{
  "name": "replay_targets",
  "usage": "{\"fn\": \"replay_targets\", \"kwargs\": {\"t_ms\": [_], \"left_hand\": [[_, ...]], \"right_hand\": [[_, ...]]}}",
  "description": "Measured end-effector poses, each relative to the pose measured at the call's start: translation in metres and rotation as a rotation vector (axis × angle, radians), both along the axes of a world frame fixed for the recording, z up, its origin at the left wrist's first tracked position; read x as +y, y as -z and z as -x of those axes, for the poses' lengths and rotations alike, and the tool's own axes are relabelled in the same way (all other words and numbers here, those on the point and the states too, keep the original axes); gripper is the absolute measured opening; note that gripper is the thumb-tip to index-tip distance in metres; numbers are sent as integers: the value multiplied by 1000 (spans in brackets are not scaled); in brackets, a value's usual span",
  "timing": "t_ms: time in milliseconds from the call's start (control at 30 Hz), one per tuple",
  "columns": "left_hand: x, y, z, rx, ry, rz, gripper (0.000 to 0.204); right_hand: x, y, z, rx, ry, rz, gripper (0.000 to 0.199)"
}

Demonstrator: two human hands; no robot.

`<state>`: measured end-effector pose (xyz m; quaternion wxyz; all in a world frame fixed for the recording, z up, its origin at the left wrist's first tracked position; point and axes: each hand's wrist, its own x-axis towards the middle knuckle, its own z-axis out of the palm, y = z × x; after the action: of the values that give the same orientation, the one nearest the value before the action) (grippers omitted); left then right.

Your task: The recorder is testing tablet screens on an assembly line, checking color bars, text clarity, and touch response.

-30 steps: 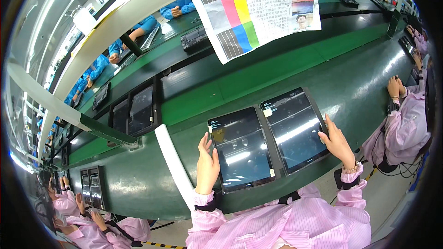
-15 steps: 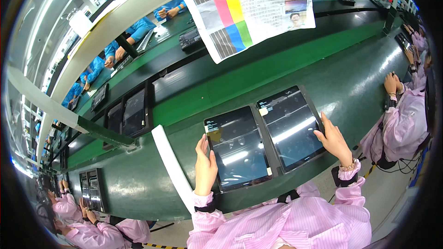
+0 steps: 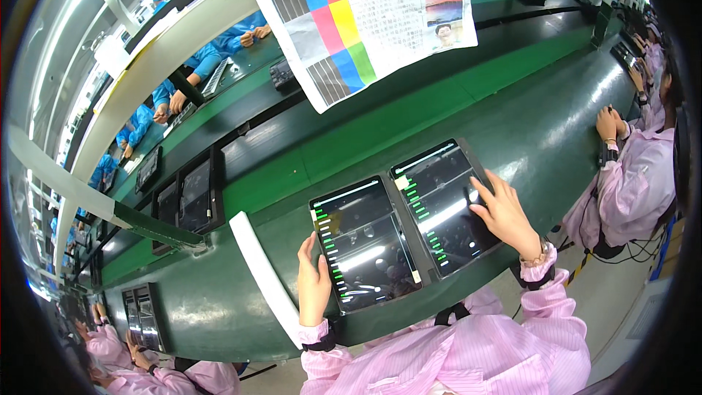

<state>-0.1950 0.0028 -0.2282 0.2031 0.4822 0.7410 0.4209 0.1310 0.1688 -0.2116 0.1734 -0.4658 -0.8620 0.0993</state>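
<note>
Two tablets lie side by side in a shallow black tray, their screens up and lit. Both the left tablet and the right tablet show a dark display with a column of short green and white bars along the left side. My left hand rests against the left tablet's outer edge, thumb and fingers extended and apart. Over the right part of the other screen, my right hand has its index finger and thumb stretched out. Whether a fingertip touches the glass I cannot tell. Small pale stickers sit on both tablets.
A white strip lies on the green bench left of the tablets. A printed colour sheet hangs ahead. Beyond a post stands another tray of tablets. Co-workers in pink sit at both sides; others in blue work across the line.
Both screens have gone from a nearly plain bluish display to columns of green and white bars. My right hand has left the tray's right edge and moved over the right screen.
</note>
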Motion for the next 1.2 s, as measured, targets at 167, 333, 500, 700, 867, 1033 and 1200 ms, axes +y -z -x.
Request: {"fn": "replay_targets", "kwargs": {"t_ms": [167,333,500,700,867,1033,1200], "left_hand": [[-4,1,-2,74,14,-3,42],[-19,-7,-4,62,-24,25,41],[-29,-5,-2,195,5,101,41],[-12,-6,-2,345,33,68,44],[11,-13,3,415,46,83,45],[27,-1,10,628,125,159,47],[18,-7,3,326,46,86,57]], "right_hand": [[2,-12,34,-17,-220,-128,45],[-6,-11,34,-58,-213,-89,46],[-18,-9,18,-85,-132,-5,46],[-24,-2,5,-69,-63,20,44],[-25,-2,4,-54,-61,29,44],[-32,-7,13,-11,-96,8,44],[-55,-7,40,398,-293,425,46]]}}
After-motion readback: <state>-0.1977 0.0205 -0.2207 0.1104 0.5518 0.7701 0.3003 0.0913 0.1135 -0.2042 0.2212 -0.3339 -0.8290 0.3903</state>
